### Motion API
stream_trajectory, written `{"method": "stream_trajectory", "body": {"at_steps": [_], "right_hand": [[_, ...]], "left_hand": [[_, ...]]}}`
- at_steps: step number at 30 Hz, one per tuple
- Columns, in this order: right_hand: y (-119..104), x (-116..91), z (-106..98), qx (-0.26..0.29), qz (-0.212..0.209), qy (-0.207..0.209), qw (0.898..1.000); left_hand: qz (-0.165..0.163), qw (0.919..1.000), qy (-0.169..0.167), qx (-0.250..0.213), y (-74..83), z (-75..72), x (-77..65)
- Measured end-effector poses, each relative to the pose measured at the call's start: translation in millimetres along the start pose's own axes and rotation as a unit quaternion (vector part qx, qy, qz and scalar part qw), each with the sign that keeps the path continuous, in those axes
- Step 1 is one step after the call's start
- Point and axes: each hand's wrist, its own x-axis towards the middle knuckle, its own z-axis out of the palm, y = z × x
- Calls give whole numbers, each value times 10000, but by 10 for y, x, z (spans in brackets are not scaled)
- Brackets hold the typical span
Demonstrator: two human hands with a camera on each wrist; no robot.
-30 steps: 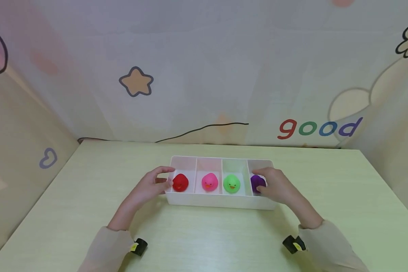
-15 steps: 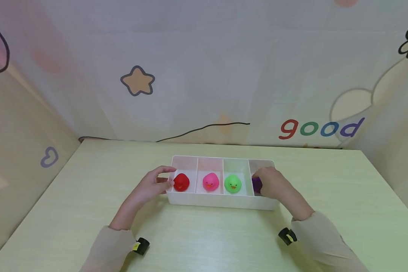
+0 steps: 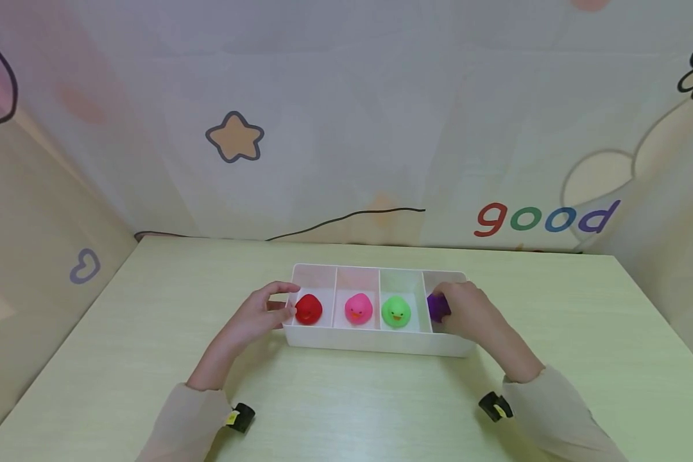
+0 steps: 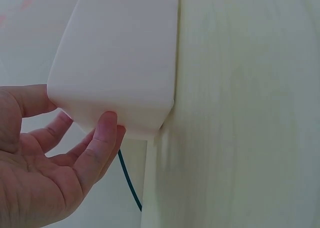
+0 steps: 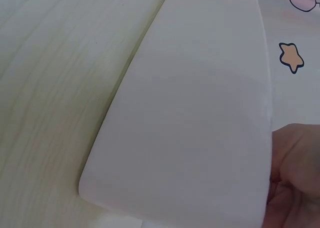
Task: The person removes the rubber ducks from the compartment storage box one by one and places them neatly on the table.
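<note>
A white tray point(image 3: 375, 342) with four compartments lies on the pale green table point(image 3: 346, 398). From left to right it holds a red duck point(image 3: 308, 308), a pink duck point(image 3: 358, 308), a green duck point(image 3: 395, 311) and a purple duck point(image 3: 436, 307). My left hand point(image 3: 285, 300) grips the tray's left end, fingers over the rim and thumb on the wall. In the left wrist view that hand point(image 4: 80, 115) touches the tray's corner point(image 4: 120, 63). My right hand point(image 3: 446, 308) pinches the purple duck in the rightmost compartment and covers most of it. The right wrist view shows only the tray's outer wall point(image 5: 200, 113) and part of that hand point(image 5: 295, 173).
Cartoon-printed walls stand close behind the table and on both sides, with the word "good" point(image 3: 545, 218) at the back right. A dark cable point(image 3: 346, 218) runs along the back wall's foot. Bare table surface lies around the tray on all sides.
My right hand closed round the purple duck, and the duck now sits slightly higher in its compartment. My left hand and the tray have stayed where they were.
</note>
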Motion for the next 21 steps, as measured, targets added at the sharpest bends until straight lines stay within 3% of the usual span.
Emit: {"method": "stream_trajectory", "body": {"at_steps": [12,21], "right_hand": [[3,-242,-148,65,-513,1054,9931],[55,-445,-279,524,-425,1526,9860]], "left_hand": [[13,10000,9,-49,2,-4,-17],[-78,10000,52,-11,20,12,-17]]}}
